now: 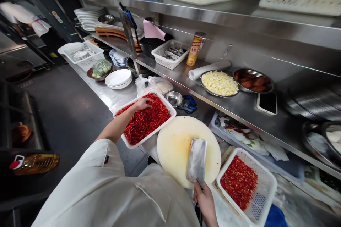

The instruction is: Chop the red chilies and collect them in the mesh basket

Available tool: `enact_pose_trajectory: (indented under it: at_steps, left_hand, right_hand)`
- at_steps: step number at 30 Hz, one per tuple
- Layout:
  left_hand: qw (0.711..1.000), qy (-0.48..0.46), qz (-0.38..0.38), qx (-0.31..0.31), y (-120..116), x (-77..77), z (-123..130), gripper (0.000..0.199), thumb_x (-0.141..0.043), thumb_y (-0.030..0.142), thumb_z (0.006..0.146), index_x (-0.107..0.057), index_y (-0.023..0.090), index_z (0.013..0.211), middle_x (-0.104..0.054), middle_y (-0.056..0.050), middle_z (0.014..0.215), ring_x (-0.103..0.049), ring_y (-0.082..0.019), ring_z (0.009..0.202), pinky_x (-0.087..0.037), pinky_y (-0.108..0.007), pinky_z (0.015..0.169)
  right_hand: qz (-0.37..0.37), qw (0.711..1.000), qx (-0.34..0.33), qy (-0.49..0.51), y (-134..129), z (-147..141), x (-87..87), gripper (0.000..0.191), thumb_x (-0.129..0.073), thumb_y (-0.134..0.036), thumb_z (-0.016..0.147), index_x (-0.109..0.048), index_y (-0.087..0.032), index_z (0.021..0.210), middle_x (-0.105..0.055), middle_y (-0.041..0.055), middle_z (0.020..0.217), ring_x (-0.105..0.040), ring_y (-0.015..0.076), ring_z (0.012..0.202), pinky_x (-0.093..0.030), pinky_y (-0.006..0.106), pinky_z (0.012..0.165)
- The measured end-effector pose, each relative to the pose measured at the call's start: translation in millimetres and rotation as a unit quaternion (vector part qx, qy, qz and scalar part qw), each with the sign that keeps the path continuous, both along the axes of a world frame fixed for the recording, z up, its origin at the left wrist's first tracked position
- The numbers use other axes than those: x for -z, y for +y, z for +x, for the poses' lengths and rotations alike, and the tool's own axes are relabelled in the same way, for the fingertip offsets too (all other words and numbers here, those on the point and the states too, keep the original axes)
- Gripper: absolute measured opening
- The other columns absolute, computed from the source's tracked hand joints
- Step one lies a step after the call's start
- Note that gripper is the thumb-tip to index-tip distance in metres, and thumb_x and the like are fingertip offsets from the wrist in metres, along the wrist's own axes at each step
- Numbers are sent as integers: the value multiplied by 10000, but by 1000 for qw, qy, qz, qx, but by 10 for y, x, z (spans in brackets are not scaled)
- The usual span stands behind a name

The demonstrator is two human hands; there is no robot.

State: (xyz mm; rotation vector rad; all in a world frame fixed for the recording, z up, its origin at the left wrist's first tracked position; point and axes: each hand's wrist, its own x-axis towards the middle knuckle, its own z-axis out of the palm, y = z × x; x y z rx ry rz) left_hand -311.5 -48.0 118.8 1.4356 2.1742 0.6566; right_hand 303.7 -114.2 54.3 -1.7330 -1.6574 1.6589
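My left hand is in the white basket of whole red chilies, its fingers curled down into the chilies near the far end. The fingertips are partly hidden there. My right hand is wrapped round the handle of a cleaver. The cleaver's broad blade lies over the round cutting board, and a few red specks dot the board. To the right of the board, chopped red chilies fill part of another white basket.
Behind the board are a small metal bowl and blue-black scissors. The shelf holds a dish of chopped pale pieces, a phone and a canister. White plates stand left. Another person is at far left.
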Motion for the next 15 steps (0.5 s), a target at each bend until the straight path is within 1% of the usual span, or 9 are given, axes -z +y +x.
enact_pose_trajectory:
  at_steps: [2,4,6,7,8,9,11,13,15]
  left_hand:
    - [1000,9,12,10,62,-175,78,521,-799,532,781,-792,205,1186,-792,-52,1224,-711,-268,1129,-527,-359,1104]
    - [998,13,38,47,181,-340,243,492,-786,525,806,-797,197,1173,-791,-58,1221,-710,-273,1133,-516,-365,1122]
    - [994,5,59,93,353,-440,527,479,-772,539,835,-798,201,1174,-791,-53,1212,-709,-275,1138,-513,-370,1126]
    - [991,-3,63,116,443,-450,722,478,-770,544,845,-797,203,1179,-791,-49,1206,-710,-276,1136,-518,-371,1119]
    - [989,-14,61,137,523,-429,952,475,-773,544,849,-797,207,1184,-791,-45,1200,-712,-275,1130,-527,-368,1104]
    - [985,-26,56,159,587,-376,1214,468,-777,535,852,-797,210,1189,-790,-41,1196,-716,-272,1120,-537,-363,1087]
    - [977,-52,48,202,655,-189,1794,434,-789,494,851,-802,220,1188,-786,-37,1192,-723,-263,1095,-554,-353,1053]
    - [966,-75,52,240,666,69,2361,377,-796,439,854,-809,229,1167,-781,-42,1187,-729,-254,1073,-560,-356,1045]
    - [954,-94,56,278,657,330,2807,321,-781,392,882,-806,239,1163,-777,-50,1186,-730,-247,1080,-564,-364,1049]
  right_hand:
    - [-32,998,-23,42,10,28,-53,584,-576,-807,857,-447,-272,661,-443,-50,465,-467,160,428,-407,293,490]
    - [-58,996,-28,62,28,61,-104,541,-605,-763,856,-473,-263,698,-458,-64,486,-460,146,431,-393,278,483]
    - [-68,994,-32,75,77,98,-131,507,-622,-732,846,-484,-258,735,-470,-78,510,-451,131,434,-376,263,470]
    - [-65,994,-37,81,117,118,-131,488,-619,-715,851,-488,-256,753,-468,-86,514,-448,127,434,-371,258,465]
    - [-61,994,-39,86,165,139,-121,469,-610,-700,861,-492,-255,774,-462,-93,514,-443,124,429,-362,254,456]
    - [-60,993,-38,89,218,158,-106,454,-603,-689,867,-494,-254,796,-457,-100,514,-439,122,421,-357,250,447]
    - [-62,994,-26,91,319,183,-69,439,-593,-681,870,-484,-258,824,-447,-109,513,-431,118,405,-349,244,429]
    - [-59,995,-9,85,398,189,-46,426,-589,-670,872,-471,-262,835,-447,-111,524,-428,114,397,-347,239,418]
    - [-44,997,-6,67,449,189,-48,387,-570,-633,896,-476,-262,841,-457,-104,531,-438,119,397,-352,241,419]
